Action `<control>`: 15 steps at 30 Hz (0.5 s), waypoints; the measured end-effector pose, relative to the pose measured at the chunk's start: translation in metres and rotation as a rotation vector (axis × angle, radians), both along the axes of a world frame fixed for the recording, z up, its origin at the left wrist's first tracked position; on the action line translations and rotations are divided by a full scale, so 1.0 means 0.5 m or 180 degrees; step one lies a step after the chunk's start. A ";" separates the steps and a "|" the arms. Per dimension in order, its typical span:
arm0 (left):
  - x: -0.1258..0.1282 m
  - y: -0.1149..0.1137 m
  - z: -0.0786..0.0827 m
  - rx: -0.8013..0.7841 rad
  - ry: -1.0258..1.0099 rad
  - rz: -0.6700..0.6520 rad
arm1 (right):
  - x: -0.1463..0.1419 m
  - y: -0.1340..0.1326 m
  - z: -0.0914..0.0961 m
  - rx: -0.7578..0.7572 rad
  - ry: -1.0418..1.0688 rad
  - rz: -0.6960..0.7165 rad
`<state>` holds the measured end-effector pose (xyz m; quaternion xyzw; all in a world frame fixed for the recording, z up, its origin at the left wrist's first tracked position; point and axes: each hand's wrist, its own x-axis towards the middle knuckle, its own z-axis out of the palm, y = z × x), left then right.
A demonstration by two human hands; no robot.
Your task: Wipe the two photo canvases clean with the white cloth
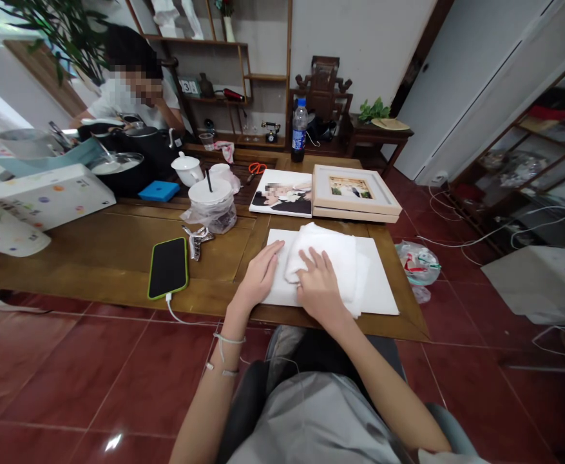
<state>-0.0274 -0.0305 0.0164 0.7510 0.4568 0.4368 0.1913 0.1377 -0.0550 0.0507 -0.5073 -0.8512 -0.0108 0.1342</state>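
Note:
A white board (381,283) lies flat near the front edge of the wooden table, with a folded white cloth (343,261) on top of it. My right hand (319,287) rests on the cloth, fingers spread and pressing down on it. Along the board's left edge lies my left hand (259,274), its fingers stretched out and touching the edge. Whether its thumb or fingers reach under the board is hidden. Just behind the board are a photo print (285,196) and a pale wooden picture frame (388,196) stacked on another frame.
Left of my hands lie a charging phone (168,269) and a crumpled foil wrapper (198,240). Further back stand a bagged white cup (210,196), orange-handled scissors (256,170) and a bottle (299,132). A person (134,90) sits at the far left.

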 end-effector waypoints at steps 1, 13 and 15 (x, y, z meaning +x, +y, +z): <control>0.000 -0.001 0.001 -0.0009 -0.0006 0.0016 | -0.006 -0.018 0.002 -0.0022 -0.0012 0.0166; 0.004 -0.002 -0.004 -0.0277 0.0104 0.0003 | 0.133 -0.123 0.108 -0.1050 0.0462 0.1038; 0.004 0.000 -0.007 -0.0235 0.0145 -0.0010 | 0.172 -0.102 0.121 -0.0753 0.0607 0.0619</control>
